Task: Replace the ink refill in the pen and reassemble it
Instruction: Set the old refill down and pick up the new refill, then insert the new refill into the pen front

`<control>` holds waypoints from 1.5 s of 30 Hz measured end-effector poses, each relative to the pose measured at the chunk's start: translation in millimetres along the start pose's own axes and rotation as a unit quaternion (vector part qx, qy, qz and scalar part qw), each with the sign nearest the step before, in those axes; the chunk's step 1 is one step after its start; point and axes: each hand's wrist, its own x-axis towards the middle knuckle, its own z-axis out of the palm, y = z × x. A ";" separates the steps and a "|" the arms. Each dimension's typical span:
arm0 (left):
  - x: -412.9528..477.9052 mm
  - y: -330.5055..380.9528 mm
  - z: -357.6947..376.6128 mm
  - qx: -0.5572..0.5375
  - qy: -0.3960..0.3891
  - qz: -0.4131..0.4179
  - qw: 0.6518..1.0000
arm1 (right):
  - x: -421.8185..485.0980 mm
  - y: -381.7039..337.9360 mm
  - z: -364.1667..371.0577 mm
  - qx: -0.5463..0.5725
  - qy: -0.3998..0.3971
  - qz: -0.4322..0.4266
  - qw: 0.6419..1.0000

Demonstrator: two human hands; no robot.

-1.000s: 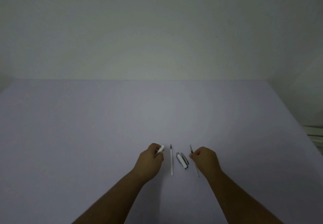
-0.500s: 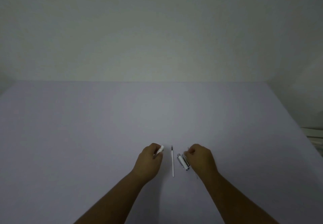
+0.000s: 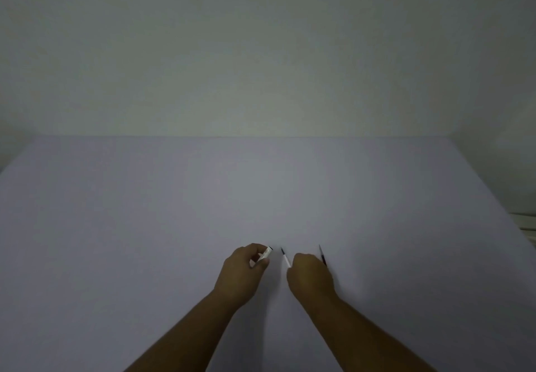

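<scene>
The left hand [image 3: 245, 270] is curled into a loose fist low in the middle of the view, and a short white pen piece [image 3: 265, 255] with a dark end is gripped between its thumb and fingers, the dark end sticking out up and to the right. Just beside it, the right hand [image 3: 310, 276] is closed with its knuckles toward the camera. A thin white refill [image 3: 285, 258] with a dark pointed tip is seen emerging from the left edge of this hand, the tip aimed away from the person; it appears to be pinched there, though the fingertips are hidden. A second refill [image 3: 322, 254], darker along its visible length, is seen by the right edge of the same hand, its lower part hidden behind the hand; whether it is touched cannot be told. Both forearms are bare and reach in from the bottom edge. Everything is set over a plain, pale lilac surface [image 3: 145, 226], which is backed by a bare off-white wall [image 3: 261, 52].
</scene>
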 end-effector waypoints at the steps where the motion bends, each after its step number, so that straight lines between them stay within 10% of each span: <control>1: -0.6 -1.6 -0.3 0.002 -0.002 -0.002 1.000 | -1.3 -1.7 -1.6 0.025 0.001 0.011 1.000; 13: 0.5 1.8 6.0 0.005 -0.005 0.004 1.000 | -4.3 -10.9 -47.0 0.483 0.096 0.064 0.868; 30: 4.6 19.0 12.2 0.004 -0.011 0.028 1.000 | -6.3 6.4 -57.5 0.573 0.085 0.069 0.812; 45: 4.9 30.0 14.0 -0.034 -0.066 0.025 0.997 | 9.9 28.0 -73.8 0.484 0.008 0.042 0.874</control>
